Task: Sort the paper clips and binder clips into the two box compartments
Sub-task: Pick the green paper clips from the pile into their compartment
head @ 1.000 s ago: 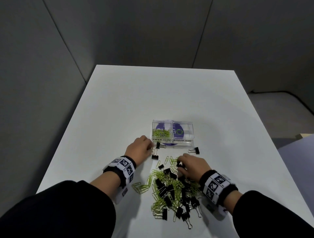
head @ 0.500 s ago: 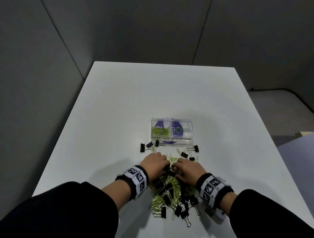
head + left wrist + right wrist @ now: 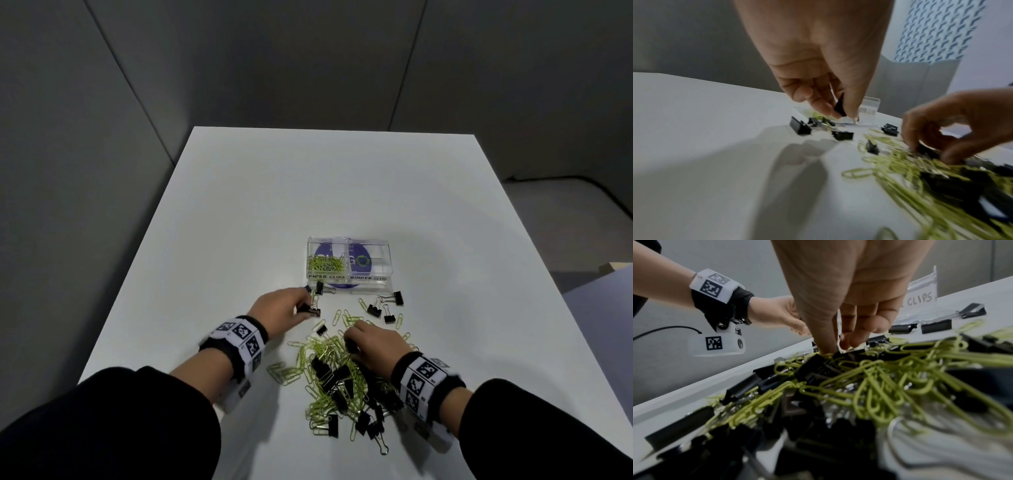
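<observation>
While left hand pinches binder clip, pile lies right

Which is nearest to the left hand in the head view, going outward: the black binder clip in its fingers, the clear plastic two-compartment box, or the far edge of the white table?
1. The black binder clip, pinched at the fingertips of the left hand.
2. The clear plastic two-compartment box, just beyond and to the right.
3. The far edge of the white table, well past the box.

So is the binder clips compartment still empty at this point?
Empty, apparently: the binder clips compartment shows only the purple disc beneath, while the paper clips compartment holds green clips.
</observation>
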